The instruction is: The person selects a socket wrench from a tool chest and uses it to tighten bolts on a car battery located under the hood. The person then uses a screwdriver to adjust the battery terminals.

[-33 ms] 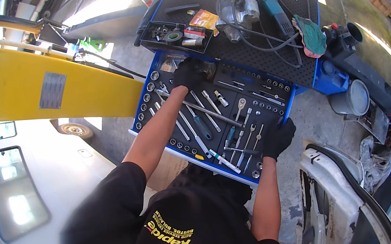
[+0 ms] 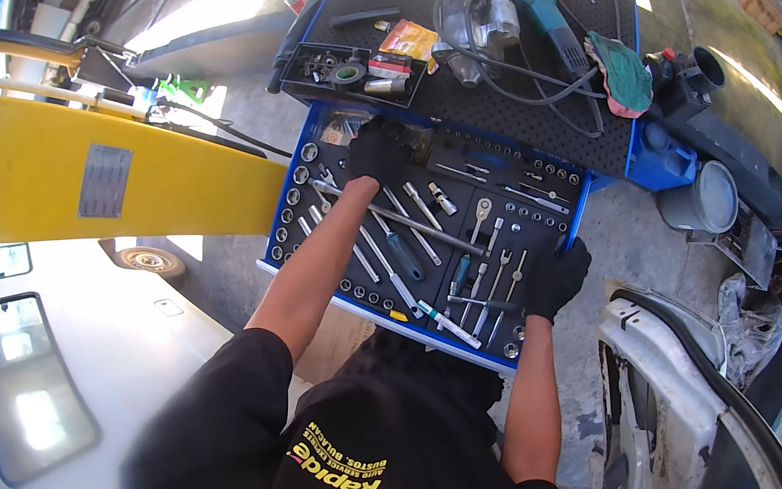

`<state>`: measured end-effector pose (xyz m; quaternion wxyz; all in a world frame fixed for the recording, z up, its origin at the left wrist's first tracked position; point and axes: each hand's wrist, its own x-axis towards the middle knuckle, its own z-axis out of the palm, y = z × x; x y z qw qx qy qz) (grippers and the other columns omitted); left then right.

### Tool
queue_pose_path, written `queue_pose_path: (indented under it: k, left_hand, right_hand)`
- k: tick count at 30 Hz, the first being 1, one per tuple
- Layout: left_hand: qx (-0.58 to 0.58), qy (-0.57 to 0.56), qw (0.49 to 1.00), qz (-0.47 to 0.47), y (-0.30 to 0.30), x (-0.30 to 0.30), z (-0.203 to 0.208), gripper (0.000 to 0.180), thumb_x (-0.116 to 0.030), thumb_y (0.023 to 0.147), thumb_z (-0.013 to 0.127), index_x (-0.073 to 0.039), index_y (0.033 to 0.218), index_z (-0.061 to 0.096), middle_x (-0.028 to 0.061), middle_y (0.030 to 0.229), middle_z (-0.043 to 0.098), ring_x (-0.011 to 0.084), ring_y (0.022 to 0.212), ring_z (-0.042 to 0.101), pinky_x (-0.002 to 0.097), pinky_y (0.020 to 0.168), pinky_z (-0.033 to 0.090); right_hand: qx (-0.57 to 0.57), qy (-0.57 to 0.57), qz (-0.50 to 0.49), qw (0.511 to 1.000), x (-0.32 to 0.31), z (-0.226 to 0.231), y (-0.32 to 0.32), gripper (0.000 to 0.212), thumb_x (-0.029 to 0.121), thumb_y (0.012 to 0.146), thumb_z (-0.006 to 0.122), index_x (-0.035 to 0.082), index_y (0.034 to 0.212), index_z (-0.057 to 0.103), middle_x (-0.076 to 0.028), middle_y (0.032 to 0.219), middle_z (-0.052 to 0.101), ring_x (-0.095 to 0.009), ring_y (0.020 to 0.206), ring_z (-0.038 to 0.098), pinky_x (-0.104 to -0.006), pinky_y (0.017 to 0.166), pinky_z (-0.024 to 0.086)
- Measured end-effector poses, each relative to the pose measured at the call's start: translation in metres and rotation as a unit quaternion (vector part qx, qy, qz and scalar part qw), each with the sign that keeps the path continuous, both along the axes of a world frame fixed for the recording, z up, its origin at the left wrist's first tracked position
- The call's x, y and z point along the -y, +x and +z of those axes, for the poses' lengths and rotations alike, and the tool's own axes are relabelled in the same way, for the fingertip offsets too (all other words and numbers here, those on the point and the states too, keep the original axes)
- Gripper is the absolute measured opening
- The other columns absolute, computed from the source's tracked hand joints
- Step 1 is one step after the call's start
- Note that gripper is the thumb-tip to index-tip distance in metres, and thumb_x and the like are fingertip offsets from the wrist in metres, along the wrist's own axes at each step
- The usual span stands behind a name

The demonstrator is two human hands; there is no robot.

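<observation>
A wide blue drawer (image 2: pixel 275 219) with dark tool trays stands pulled out in front of me. My left hand (image 2: pixel 381 152), in a black glove, reaches down into its back left compartment, where small packets (image 2: pixel 340 126) lie. The fingers there are hidden below the hand. My right hand (image 2: pixel 557 277), also gloved in black, is closed over the drawer's right rim. Between my hands lie a long metal bar (image 2: pixel 415 220), a ratchet (image 2: pixel 482 216), a dark-handled screwdriver (image 2: pixel 407 255) and a T-handle (image 2: pixel 483 302). Sockets (image 2: pixel 293 197) line the left side.
On the perforated cabinet top (image 2: pixel 571 120) sit a teal angle grinder (image 2: pixel 553 28), a coiled cord, a green glove (image 2: pixel 621 69) and a parts tray (image 2: pixel 299 84). A yellow beam (image 2: pixel 27 175) is at left, a white vehicle (image 2: pixel 148 380) below it. At right are a bucket (image 2: pixel 702 195) and a worn car door (image 2: pixel 669 377).
My left hand and forearm have shifted very slightly to the right within the back left compartment. My right hand stays on the drawer's rim.
</observation>
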<state>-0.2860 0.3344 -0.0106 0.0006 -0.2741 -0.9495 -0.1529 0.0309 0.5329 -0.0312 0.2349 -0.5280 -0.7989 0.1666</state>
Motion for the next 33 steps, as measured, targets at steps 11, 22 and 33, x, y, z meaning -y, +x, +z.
queue_pose_path:
  k: [11,22,33]
  left_hand:
    - [0.283,-0.002,0.957,0.069,0.024,-0.067,0.004,0.087,-0.076,0.086,0.059,0.001,0.124,0.072,0.0285,0.123,0.072,0.0425,0.119,0.068,0.0502,0.101,0.052]
    - [0.362,0.099,0.926,0.032,0.011,-0.051,-0.02,0.072,-0.065,0.095,0.057,0.001,0.117,0.076,0.0275,0.117,0.074,0.0409,0.113,0.07,0.0457,0.098,0.052]
    - [0.405,0.136,0.893,-0.142,-0.001,-0.039,-0.003,0.07,-0.06,0.099,0.061,0.003,0.129,0.07,0.0202,0.124,0.073,0.0271,0.112,0.068,0.0375,0.095,0.052]
  right_hand:
    - [-0.017,-0.018,0.008,1.0,-0.001,-0.007,0.001,0.041,0.04,0.096,0.069,0.004,0.116,0.064,-0.017,0.11,0.064,-0.04,0.101,0.066,-0.0529,0.086,0.053]
    - [-0.01,-0.042,-0.005,0.999,0.0,0.002,0.0,0.038,0.041,0.097,0.066,0.005,0.11,0.064,-0.018,0.105,0.064,-0.041,0.098,0.066,-0.0533,0.082,0.052]
    - [0.043,-0.032,-0.002,0.999,0.002,0.016,-0.003,0.035,0.04,0.103,0.058,0.007,0.115,0.061,-0.018,0.11,0.063,-0.041,0.096,0.068,-0.056,0.08,0.054]
